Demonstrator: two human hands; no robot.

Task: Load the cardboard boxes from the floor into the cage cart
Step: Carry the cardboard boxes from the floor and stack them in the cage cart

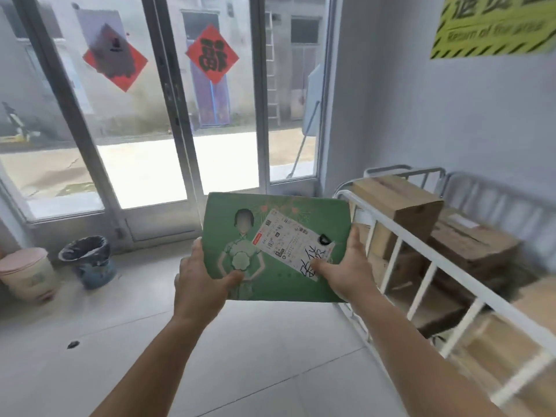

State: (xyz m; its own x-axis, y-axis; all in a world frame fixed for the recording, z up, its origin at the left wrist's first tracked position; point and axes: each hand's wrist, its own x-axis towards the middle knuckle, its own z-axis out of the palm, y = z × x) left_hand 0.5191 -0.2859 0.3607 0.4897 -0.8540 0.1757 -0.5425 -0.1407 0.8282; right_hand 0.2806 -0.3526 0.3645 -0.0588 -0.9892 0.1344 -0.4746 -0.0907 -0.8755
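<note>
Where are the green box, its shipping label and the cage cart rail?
green box (240,218): head view, upper left of its printed face.
shipping label (285,242): head view, middle of the white sticker.
cage cart rail (421,251): head view, white top bar of the near side.

Daylight from glass doors (144,100) | floor glare | cage cart (421,266) seemingly motion-blurred | wide-angle edges bend

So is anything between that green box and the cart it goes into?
Yes: the cart's white side rail stands between the green box, held by the left hand and right hand, and the inside. The box must clear it. Brown boxes already fill part of the cart.
</note>
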